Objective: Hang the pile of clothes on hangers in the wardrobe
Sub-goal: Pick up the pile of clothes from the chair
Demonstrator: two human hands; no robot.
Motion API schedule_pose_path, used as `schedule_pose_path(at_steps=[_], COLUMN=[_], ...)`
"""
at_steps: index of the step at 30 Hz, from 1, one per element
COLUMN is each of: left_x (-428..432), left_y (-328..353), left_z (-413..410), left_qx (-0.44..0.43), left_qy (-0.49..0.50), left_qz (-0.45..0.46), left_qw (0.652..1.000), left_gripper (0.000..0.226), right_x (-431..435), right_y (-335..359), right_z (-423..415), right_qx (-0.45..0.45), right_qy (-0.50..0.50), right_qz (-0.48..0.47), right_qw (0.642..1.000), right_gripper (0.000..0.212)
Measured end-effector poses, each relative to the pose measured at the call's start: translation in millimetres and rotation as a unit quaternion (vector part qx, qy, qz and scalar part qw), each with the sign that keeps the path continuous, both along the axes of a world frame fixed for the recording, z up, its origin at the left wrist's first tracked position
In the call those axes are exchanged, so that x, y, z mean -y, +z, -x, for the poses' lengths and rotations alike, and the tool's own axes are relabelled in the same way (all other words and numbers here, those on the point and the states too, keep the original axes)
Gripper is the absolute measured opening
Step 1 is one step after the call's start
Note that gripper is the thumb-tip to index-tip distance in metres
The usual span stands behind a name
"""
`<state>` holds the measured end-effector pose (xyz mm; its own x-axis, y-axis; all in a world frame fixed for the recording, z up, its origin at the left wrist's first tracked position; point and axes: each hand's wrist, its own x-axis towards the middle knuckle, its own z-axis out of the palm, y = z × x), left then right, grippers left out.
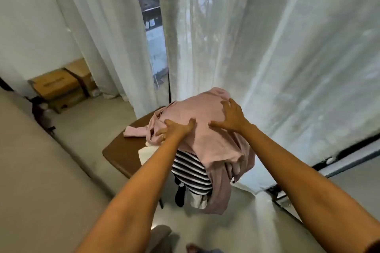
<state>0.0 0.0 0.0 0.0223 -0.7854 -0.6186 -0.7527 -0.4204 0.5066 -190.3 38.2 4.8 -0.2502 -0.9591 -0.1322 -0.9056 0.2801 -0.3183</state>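
The pile of clothes (207, 150) sat heaped at the near right corner of a brown surface (121, 150), just in front of the sheer white curtains (287, 51). On top lay a pink garment (205, 113), domed over the heap and hanging past the edge of the surface toward the floor (78, 129). A black-and-white striped garment (191, 170) showed beneath it on my side, also drooping over the edge.

My right hand (232, 117) lay flat on the crown of the pink garment, fingers spread wide and the thumb reaching left, pressing down on the cloth. My left hand (176, 129) rested on the left shoulder of the heap, its thumb stretched out toward the right thumb, the two close but apart. Its fingers bent down into the bunched folds at the side; I could not tell whether they pinched a fold or only pressed on it.

A pink strip of cloth (135, 131) trailed from the heap onto the bare surface to the left. Something white (146, 154) poked out from under the pile beside my left forearm. Far off in the left corner, cardboard boxes (55, 86) were stacked against the wall.
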Motion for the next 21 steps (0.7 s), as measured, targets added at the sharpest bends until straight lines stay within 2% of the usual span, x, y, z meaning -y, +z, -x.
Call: schedule_pose_path(at_steps=[3, 5, 8, 11, 14, 16, 18, 21], left_x=[10.4, 21.5, 37.1, 43.3, 53.3, 50.8, 39.0, 36.7], left_y=[-20.3, -44.0, -84.7, -95.9, -114.2, -113.0, -91.9, -90.4], left_z=[-2.6, -7.9, -2.7, 7.4, 11.3, 12.7, 13.1, 14.6], left_qx=[-0.028, -0.109, -0.217, -0.255, -0.269, -0.313, -0.370, -0.390], left_qy=[0.116, 0.177, 0.252, 0.300, 0.336, 0.332, 0.323, 0.321], left_qz=[-0.078, -0.115, -0.162, -0.149, -0.134, -0.131, -0.148, -0.154], left_qw=[0.990, 0.971, 0.929, 0.907, 0.893, 0.880, 0.858, 0.849], left_gripper=[0.139, 0.154, 0.170, 0.164, 0.159, 0.134, 0.089, 0.068], right_x=[20.1, 30.9, 47.2, 55.6, 56.8, 54.6, 51.2, 48.0], right_y=[-8.1, -14.1, -23.8, -37.0, -46.8, -53.9, -61.7, -64.3], right_z=[14.5, 19.5, 18.3, 11.5, 18.4, 27.1, 34.1, 35.0], right_qx=[0.060, 0.117, 0.225, 0.276, 0.282, 0.282, 0.298, 0.333], right_qy=[-0.039, -0.056, -0.081, -0.102, -0.121, -0.138, -0.155, -0.188], right_qz=[-0.046, -0.064, -0.079, -0.090, -0.098, -0.109, -0.118, -0.120], right_qw=[0.996, 0.990, 0.968, 0.952, 0.947, 0.943, 0.934, 0.916], right_gripper=[0.138, 0.148, 0.149, 0.156, 0.142, 0.136, 0.133, 0.117])
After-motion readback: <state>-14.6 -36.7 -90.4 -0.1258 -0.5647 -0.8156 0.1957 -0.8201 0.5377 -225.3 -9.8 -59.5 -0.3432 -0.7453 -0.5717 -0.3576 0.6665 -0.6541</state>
